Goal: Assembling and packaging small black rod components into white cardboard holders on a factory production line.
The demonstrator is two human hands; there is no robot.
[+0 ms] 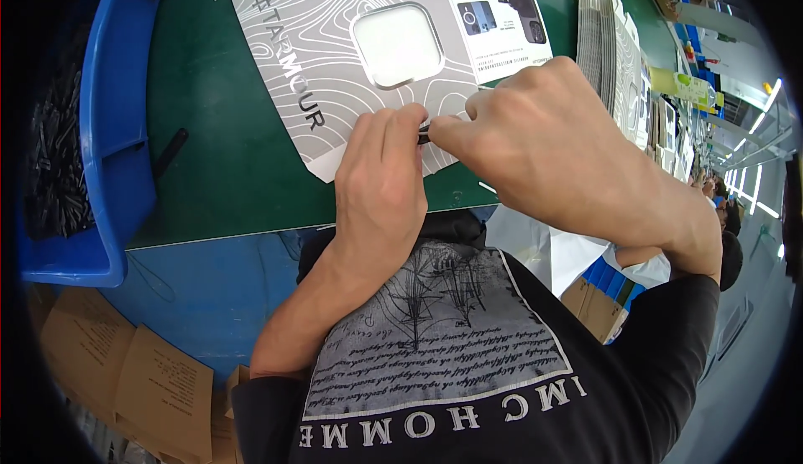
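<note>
A flat grey packaging card with white wavy lines and a rounded square window lies on the green tabletop before me. My left hand rests over its near edge, fingers pressed together. From the right, my right hand comes in with curled fingers. Between the fingertips of both hands a small black piece shows, at the card's near edge. Most of it is hidden by the fingers, so its kind cannot be made out.
On the left stands a blue bin with many black slim pieces. One black piece lies beside it. Stacked cards stand at the right. Cardboard boxes sit below the table, lower left.
</note>
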